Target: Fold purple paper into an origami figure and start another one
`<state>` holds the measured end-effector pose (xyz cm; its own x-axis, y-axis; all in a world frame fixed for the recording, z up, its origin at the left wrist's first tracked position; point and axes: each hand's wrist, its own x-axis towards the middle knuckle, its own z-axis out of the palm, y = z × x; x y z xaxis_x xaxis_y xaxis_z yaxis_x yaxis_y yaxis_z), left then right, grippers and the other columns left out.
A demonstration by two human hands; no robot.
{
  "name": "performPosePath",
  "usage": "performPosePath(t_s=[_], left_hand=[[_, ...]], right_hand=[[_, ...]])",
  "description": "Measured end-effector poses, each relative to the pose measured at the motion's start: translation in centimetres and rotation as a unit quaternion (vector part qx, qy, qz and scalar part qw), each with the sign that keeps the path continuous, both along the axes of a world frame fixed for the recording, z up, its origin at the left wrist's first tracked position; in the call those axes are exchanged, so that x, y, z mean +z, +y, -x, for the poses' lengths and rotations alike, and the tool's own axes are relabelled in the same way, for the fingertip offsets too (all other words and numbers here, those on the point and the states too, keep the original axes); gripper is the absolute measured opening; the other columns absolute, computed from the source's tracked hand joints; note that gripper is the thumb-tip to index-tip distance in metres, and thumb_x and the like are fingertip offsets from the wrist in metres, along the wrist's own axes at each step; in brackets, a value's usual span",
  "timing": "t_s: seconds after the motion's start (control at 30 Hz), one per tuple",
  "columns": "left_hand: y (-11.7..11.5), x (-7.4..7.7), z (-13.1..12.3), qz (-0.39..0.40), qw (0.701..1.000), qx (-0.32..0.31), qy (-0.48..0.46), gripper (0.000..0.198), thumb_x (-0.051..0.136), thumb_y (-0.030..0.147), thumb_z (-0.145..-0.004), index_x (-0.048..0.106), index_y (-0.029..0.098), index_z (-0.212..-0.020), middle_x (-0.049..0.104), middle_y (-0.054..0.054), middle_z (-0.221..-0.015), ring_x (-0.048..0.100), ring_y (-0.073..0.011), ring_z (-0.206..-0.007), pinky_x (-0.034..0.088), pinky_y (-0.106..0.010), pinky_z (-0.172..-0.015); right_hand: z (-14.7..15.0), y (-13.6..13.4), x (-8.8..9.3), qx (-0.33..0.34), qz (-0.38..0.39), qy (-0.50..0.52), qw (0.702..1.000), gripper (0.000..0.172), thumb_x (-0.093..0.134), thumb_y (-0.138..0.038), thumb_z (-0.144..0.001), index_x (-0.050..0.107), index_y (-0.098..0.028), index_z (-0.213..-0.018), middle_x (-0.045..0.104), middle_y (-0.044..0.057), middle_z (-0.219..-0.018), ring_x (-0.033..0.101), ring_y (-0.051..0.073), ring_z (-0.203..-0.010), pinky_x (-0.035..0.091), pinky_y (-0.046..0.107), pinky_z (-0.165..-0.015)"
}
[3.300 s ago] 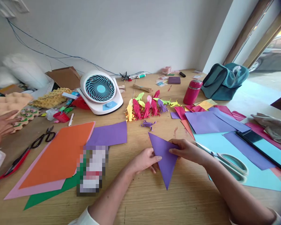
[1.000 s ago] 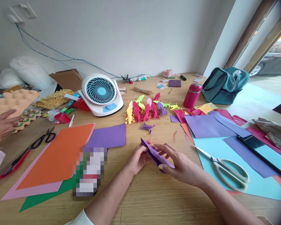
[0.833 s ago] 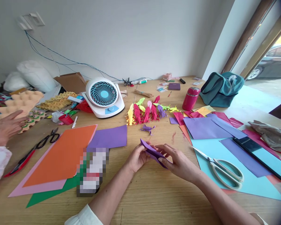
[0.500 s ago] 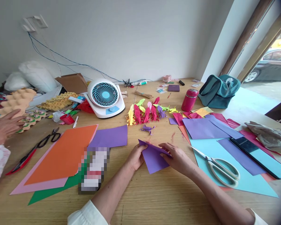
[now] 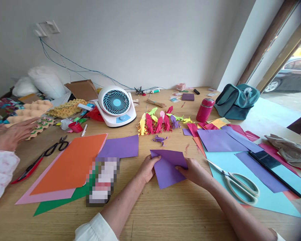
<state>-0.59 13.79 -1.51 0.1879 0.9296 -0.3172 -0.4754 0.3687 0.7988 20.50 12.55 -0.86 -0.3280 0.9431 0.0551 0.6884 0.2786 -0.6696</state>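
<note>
A square of purple paper (image 5: 168,169) is held between my two hands, tilted above the table, with creases showing across it. My left hand (image 5: 149,168) pinches its left edge, thumb on top and fingers beneath. On the right edge, my right hand (image 5: 192,171) grips the sheet with the thumb on its face and the other fingers mostly hidden behind. Just beyond the sheet lies a small purple folded paper figure (image 5: 160,139). Behind that stands a cluster of folded paper figures (image 5: 158,123) in red, yellow, green, pink and purple.
White-handled scissors (image 5: 242,187) lie on light blue paper (image 5: 271,202) at right, beside a dark phone (image 5: 278,172). Orange paper (image 5: 70,164) and black-handled shears (image 5: 43,155) lie left. A fan (image 5: 116,105) and a red flask (image 5: 205,109) stand behind. Another person's hand (image 5: 13,134) touches an egg-carton-like tray (image 5: 31,112).
The purple paper has opened out wider and flatter, its top right corner now raised. My right hand has shifted to its right edge. The other person's hand has moved right. The view has shifted slightly.
</note>
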Motion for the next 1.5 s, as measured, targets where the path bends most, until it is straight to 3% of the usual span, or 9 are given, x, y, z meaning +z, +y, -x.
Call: performPosePath(t_s=[0.1, 0.23, 0.33, 0.5, 0.63, 0.87, 1.5], left_hand=[[0.0, 0.0, -0.1, -0.012, 1.000, 0.007, 0.011, 0.044, 0.091, 0.033, -0.054, 0.071, 0.012, -0.087, 0.074, -0.007, -0.075, 0.067, -0.0175, -0.068, 0.051, -0.029, -0.073], [0.0, 0.0, -0.1, -0.033, 0.998, 0.035, 0.037, 0.042, 0.091, 0.036, -0.054, 0.070, 0.013, -0.083, 0.073, -0.004, -0.073, 0.064, -0.0156, -0.065, 0.049, -0.027, -0.068], [0.1, 0.0, 0.0, -0.043, 0.996, 0.059, 0.055, 0.041, 0.091, 0.035, -0.055, 0.071, 0.013, -0.082, 0.073, -0.003, -0.076, 0.062, -0.0138, -0.066, 0.048, -0.026, -0.068], [0.5, -0.3, 0.1, -0.046, 0.994, 0.074, 0.063, 0.040, 0.090, 0.036, -0.056, 0.070, 0.013, -0.082, 0.071, -0.001, -0.075, 0.060, -0.0122, -0.067, 0.045, -0.024, -0.067], [0.7, -0.5, 0.2, -0.054, 0.993, 0.084, 0.063, 0.040, 0.090, 0.037, -0.055, 0.068, 0.014, -0.080, 0.070, 0.000, -0.075, 0.060, -0.0124, -0.069, 0.045, -0.024, -0.068], [0.9, -0.3, 0.4, -0.069, 0.993, 0.067, 0.062, 0.043, 0.089, 0.041, -0.056, 0.068, 0.014, -0.082, 0.069, -0.001, -0.073, 0.060, -0.0136, -0.066, 0.044, -0.026, -0.065], [1.0, -1.0, 0.5, -0.076, 0.994, 0.040, 0.067, 0.037, 0.087, 0.040, -0.060, 0.071, 0.013, -0.081, 0.071, -0.004, -0.077, 0.061, -0.0153, -0.070, 0.044, -0.028, -0.071]], right_hand=[[-0.1, 0.1, 0.2, -0.010, 0.002, 0.020, 1.000, 0.023, 0.057, -0.029, -0.082, 0.069, -0.017, -0.098, 0.073, 0.009, -0.088, 0.064, 0.025, -0.074, 0.044, 0.033, -0.067], [-0.3, 0.3, 0.7, -0.014, 0.028, 0.038, 0.999, 0.016, 0.057, -0.033, -0.082, 0.065, -0.019, -0.078, 0.065, 0.003, -0.069, 0.054, 0.019, -0.061, 0.037, 0.029, -0.057], [-0.6, 0.4, 1.0, -0.030, 0.073, 0.067, 0.995, 0.024, 0.060, -0.039, -0.080, 0.057, -0.019, -0.068, 0.054, -0.001, -0.060, 0.044, 0.014, -0.055, 0.031, 0.026, -0.051], [-1.0, 0.7, 0.9, -0.042, 0.098, 0.113, 0.988, 0.032, 0.061, -0.046, -0.081, 0.053, -0.018, -0.069, 0.046, -0.002, -0.059, 0.038, 0.011, -0.056, 0.028, 0.024, -0.049], [-1.2, 1.1, 0.4, -0.041, 0.090, 0.138, 0.985, 0.033, 0.060, -0.048, -0.081, 0.057, -0.017, -0.074, 0.048, -0.001, -0.063, 0.040, 0.012, -0.059, 0.028, 0.024, -0.050], [-0.6, 0.9, 0.4, -0.031, 0.060, 0.110, 0.992, 0.032, 0.057, -0.045, -0.082, 0.047, -0.019, -0.065, 0.038, -0.004, -0.056, 0.031, 0.010, -0.053, 0.023, 0.025, -0.049], [-0.9, 0.7, 0.5, -0.022, 0.023, 0.077, 0.997, 0.035, 0.054, -0.048, -0.086, 0.053, -0.018, -0.067, 0.047, -0.002, -0.057, 0.036, 0.011, -0.052, 0.028, 0.025, -0.049]])
